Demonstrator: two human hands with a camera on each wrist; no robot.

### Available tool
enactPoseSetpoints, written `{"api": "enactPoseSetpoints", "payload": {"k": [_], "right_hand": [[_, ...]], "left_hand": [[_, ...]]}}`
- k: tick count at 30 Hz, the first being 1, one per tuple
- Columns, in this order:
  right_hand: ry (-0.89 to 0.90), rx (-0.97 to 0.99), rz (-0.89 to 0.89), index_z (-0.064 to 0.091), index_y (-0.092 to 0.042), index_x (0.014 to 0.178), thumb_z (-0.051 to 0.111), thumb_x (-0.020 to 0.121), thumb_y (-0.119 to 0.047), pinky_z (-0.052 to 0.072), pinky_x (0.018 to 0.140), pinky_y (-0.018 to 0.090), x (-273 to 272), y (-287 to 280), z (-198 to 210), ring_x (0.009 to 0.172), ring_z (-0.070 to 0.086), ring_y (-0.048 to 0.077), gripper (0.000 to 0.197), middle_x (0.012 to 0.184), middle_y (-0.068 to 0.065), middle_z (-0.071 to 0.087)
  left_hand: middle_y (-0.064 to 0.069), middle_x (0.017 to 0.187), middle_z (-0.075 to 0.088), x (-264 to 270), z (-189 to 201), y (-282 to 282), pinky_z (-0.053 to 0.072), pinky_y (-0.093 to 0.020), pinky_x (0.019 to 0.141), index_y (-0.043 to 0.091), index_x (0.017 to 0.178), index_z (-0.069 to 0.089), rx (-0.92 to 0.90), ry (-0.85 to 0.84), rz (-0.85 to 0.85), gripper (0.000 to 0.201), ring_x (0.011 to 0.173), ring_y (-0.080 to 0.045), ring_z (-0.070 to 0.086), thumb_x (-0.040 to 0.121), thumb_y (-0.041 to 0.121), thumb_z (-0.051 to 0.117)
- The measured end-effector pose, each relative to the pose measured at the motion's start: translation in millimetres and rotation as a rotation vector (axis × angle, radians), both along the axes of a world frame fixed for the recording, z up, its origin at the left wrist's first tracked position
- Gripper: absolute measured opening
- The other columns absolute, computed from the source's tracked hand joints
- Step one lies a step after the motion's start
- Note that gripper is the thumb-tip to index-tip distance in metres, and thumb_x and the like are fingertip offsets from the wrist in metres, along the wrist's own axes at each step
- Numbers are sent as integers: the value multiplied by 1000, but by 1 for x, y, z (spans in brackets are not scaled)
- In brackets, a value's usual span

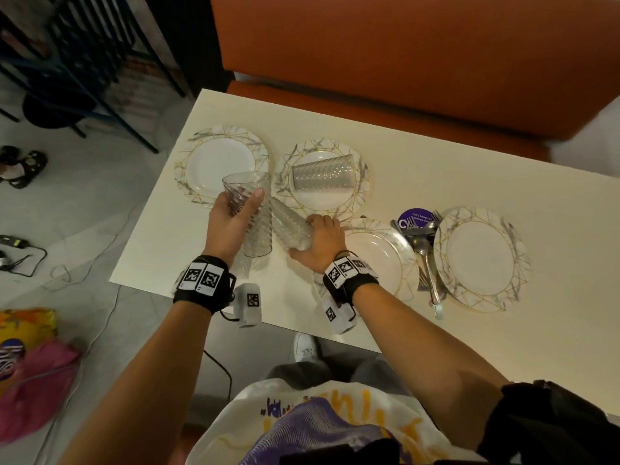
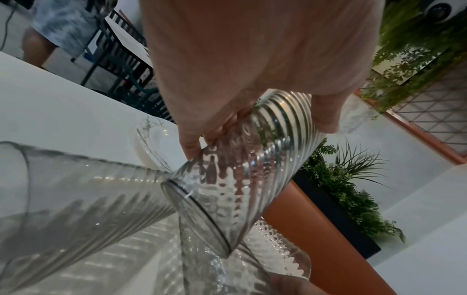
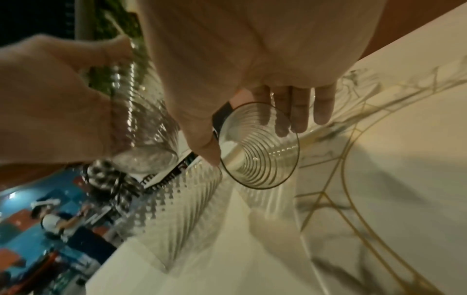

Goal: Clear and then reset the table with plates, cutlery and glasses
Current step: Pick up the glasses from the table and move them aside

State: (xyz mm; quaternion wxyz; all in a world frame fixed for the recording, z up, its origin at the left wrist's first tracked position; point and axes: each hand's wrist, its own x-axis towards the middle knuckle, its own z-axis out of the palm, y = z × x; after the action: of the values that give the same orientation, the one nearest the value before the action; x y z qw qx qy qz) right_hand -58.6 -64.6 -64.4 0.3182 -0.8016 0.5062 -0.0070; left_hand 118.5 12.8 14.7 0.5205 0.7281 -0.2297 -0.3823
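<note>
An orange bench (image 1: 402, 55) backs the cream table (image 1: 436, 330) (dim light) over grey floor (image 1: 100, 182).

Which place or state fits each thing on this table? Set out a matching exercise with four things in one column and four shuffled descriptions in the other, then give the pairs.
Things
1. glass in the left hand
2. glass under the right hand
3. glass on the far plate
4. cutlery

Descriptions
A. lies on its side on a marbled plate, untouched
B. lies between the two plates on the right
C. held up off the table, mouth upward
D. tipped over on the table, gripped from above

Pairs: 1-C, 2-D, 3-A, 4-B
</note>
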Motion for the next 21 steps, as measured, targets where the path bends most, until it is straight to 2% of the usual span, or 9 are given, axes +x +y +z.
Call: {"api": "enactPoseSetpoints", "payload": {"k": [3,6,8,10,14,17,19,21], "right_hand": [[-117,30,-92,46,-17,139,75,69,-56,42,104,44,-12,-4,12,124,45,30,85,134,5,50],[-257,46,-194,45,-16,140,74,69,-54,45,102,42,-41,-14,37,119,50,27,85,132,4,50],[-356,44,-272,44,-15,140,77,71,-48,50,97,39,-71,-24,55,113,54,23,83,127,3,52],[-412,31,-351,43,-15,140,80,73,-42,52,90,34,-108,-36,71,107,57,20,81,124,2,52],[-487,-10,-522,45,-17,139,80,68,-43,54,83,28,-199,-61,96,105,61,20,83,124,2,54],[-449,-96,-587,46,-17,139,83,76,-39,47,75,16,-280,-80,110,104,60,19,77,124,2,52],[-417,-143,-633,48,-19,139,84,76,-41,50,78,19,-335,-92,116,103,59,17,75,122,3,51],[-377,-179,-684,47,-19,139,85,74,-44,53,87,28,-389,-104,118,104,58,18,79,123,4,49]], "left_hand": [[0,114,75,-6,5,-12,55,-49,103,22,116,65,-9,-18,-29,66,108,-18,72,75,71,78],[2,117,72,-27,15,-34,53,-44,105,21,127,62,-47,-37,-112,69,111,-16,69,77,65,80],[5,121,69,-47,20,-53,53,-40,106,22,135,58,-69,-64,-188,75,115,-13,66,77,64,81],[6,124,67,-75,25,-75,52,-39,107,24,136,56,-78,-98,-278,77,118,-12,64,76,64,82],[3,128,65,-151,34,-120,52,-37,104,29,135,56,-89,-151,-443,81,118,-14,62,70,70,81],[3,127,64,-223,39,-152,51,-35,101,27,138,54,-102,-162,-564,80,117,-13,61,73,64,82],[6,128,63,-274,39,-172,49,-33,103,26,138,54,-106,-163,-628,76,119,-10,59,77,57,85],[8,128,63,-328,38,-190,49,-33,101,26,139,51,-111,-174,-699,78,120,-10,58,76,54,87]]}}
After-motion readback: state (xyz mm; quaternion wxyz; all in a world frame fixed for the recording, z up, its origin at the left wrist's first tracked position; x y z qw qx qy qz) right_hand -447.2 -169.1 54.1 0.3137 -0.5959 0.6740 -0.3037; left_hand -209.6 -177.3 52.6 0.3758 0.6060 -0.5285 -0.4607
